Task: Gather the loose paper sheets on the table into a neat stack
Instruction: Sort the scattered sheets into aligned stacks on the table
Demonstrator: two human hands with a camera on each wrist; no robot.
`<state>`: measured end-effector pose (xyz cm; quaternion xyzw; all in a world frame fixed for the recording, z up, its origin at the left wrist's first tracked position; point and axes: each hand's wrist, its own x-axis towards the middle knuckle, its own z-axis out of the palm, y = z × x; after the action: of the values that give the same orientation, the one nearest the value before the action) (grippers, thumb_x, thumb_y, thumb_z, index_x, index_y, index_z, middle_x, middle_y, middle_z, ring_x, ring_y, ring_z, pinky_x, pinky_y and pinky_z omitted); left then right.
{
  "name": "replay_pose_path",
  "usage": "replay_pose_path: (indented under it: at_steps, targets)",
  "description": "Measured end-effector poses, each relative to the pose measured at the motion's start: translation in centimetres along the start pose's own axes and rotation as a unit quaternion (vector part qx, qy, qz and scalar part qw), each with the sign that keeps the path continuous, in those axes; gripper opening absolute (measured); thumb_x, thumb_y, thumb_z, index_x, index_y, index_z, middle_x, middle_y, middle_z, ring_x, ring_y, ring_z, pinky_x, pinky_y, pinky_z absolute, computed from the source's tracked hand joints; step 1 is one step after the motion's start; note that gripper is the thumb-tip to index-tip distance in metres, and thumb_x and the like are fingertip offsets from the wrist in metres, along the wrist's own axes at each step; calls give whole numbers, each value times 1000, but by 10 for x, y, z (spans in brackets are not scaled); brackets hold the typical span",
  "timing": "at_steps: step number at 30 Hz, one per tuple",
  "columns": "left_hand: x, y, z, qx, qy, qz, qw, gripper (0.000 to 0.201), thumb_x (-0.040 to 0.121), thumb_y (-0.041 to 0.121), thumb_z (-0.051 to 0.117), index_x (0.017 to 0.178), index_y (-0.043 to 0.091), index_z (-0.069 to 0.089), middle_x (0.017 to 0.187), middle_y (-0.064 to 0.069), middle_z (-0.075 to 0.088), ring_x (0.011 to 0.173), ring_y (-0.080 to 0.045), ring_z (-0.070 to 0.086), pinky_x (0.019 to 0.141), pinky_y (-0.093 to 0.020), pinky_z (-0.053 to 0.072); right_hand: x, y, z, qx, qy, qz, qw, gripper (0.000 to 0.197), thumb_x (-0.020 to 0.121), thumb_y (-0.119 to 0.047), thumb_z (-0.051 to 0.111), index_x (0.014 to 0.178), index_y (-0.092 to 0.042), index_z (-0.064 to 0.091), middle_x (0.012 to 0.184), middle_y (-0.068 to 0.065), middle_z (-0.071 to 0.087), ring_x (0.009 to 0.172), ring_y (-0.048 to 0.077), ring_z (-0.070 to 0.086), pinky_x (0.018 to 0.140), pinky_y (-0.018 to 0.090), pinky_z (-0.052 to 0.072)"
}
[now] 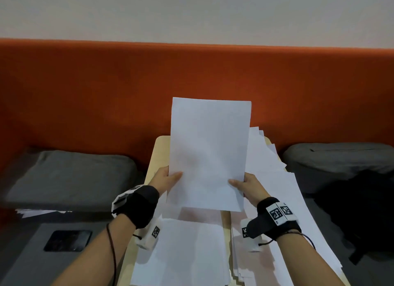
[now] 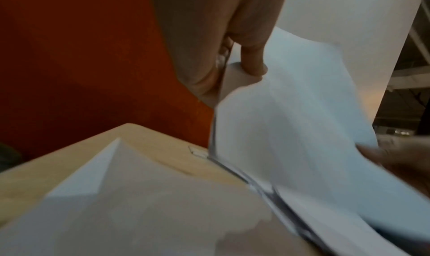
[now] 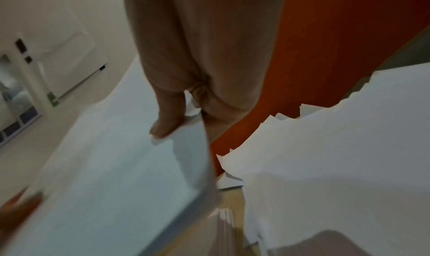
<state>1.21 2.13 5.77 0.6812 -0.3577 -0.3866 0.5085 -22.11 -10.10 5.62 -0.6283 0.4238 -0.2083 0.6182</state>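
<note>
Paper sheets (image 1: 207,153) lifted above our bench (image 1: 154,157), left hand (image 1: 167,179) and right hand (image 1: 248,184) pinching opposite edges, head view alone showing the loose pile (image 1: 275,179) fanned rightward, wrist views showing thumbs clamped on top.

Left hand (image 1: 167,178): raised, thumb forward, pinching. Right hand (image 1: 248,184): raised level with it, thumb forward, pinching likewise.

Smooth matt white paper sheets (image 1: 209,153) are lying over a pale, smooth wooden table (image 1: 156,155), backed by a matt orange cloth-looking panel (image 1: 106,89).
</note>
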Motion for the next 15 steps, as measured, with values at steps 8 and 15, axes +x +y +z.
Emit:
replay_pose_path:
  at_steps: [8,15]
  targets:
    - [13,53,-20,-84,151,110,979,24,98,3,39,116,7,54,94,4,63,75,-2,60,63,-11,51,-11,17,8,-62,-156,82,982,19,87,-8,63,106,-12,63,104,6,69,91,20,67,86,35,55]
    - [9,23,-12,1,144,68,987,32,96,-1,39,126,4,49,120,-13,59,98,-18,56,84,-26,43,-13,9,11,-10,-101,54,993,34,90,-1,58,122,-12,53,103,9,67,83,17,67,66,21,55]
